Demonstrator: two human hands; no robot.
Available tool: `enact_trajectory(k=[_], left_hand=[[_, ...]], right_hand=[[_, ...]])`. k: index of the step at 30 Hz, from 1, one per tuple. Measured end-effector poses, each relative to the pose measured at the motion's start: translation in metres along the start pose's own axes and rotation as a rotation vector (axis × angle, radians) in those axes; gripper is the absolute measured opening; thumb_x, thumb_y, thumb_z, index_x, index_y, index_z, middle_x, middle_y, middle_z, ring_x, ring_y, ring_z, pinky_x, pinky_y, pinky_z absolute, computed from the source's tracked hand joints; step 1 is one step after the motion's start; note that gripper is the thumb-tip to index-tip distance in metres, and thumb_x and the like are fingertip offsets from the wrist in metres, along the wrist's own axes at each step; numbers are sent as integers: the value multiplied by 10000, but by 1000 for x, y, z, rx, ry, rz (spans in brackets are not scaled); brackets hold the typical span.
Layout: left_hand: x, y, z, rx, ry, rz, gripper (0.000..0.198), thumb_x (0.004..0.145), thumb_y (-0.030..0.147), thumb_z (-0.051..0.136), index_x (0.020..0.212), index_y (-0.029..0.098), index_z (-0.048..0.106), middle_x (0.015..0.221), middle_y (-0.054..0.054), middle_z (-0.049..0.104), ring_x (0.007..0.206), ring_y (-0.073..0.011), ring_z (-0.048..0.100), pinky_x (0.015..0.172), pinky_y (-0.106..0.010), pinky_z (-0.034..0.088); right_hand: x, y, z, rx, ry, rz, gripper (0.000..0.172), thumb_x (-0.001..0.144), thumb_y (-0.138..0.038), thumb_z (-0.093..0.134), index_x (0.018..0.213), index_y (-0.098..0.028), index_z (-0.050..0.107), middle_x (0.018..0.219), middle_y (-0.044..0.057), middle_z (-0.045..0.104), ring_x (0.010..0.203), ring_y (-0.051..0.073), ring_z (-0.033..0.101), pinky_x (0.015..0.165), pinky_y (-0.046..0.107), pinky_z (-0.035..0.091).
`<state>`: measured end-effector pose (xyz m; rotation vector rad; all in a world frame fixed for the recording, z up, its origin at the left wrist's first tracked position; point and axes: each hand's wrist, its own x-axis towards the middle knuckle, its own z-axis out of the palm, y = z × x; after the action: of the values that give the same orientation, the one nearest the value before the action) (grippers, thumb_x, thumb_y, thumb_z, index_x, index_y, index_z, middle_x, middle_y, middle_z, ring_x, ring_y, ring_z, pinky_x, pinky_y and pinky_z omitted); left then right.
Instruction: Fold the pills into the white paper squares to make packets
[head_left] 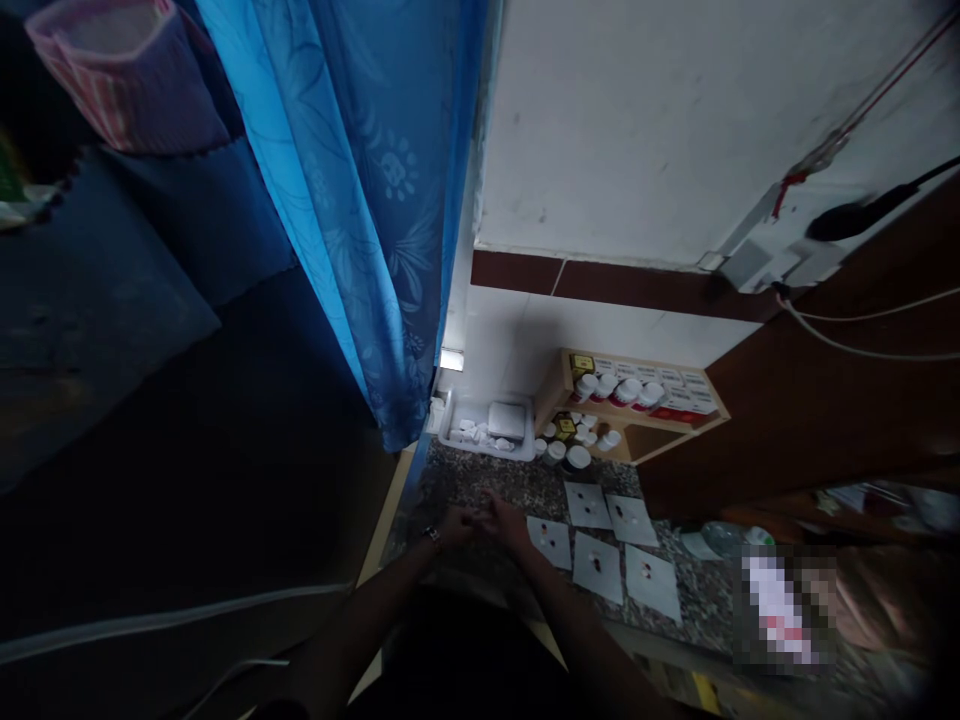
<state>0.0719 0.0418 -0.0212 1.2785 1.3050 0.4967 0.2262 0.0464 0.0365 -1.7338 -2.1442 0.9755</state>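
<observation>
Meeting over the speckled counter (517, 484), hands (507, 522), grip impossible to tell, near white papers (559, 556), bottle labels (624, 398) illegible.

The worktop (517, 485) leaves room to pass in front of the white tray (486, 453); 5 papers (606, 580) obstruct its right half, jars (577, 458) and a wooden shelf (660, 424) its back right corner.

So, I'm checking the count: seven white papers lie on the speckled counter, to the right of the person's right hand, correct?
Not quite: the head view shows five white papers, not seven, on the speckled counter, to the right of the person's right hand.
</observation>
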Motion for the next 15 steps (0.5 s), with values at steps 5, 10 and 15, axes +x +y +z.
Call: enact_trajectory(k=[5,10,15], left_hand=[[-7,3,-7,-105,-84,-50,328,620,426,667,581,100,650,493,48,502,522,-81,410,517,-201,309],[-7,-1,1,-395,-1,-144,443,533,532,718,633,106,646,571,14,560,561,-109,476,561,-233,366],[-4,1,13,-644,49,-219,355,583,459,709,672,129,612,609,9,569,575,-131,523,611,-281,424]], right_hand=[[9,13,6,65,-16,20,122,679,-230,606,773,-193,675,763,16,683,730,170,594,621,227,384],[12,19,12,211,64,28,96,679,-255,593,663,-177,648,658,5,660,657,157,582,595,222,385],[8,23,16,339,131,-42,143,692,-290,556,659,-181,644,648,15,657,641,166,589,598,237,408]])
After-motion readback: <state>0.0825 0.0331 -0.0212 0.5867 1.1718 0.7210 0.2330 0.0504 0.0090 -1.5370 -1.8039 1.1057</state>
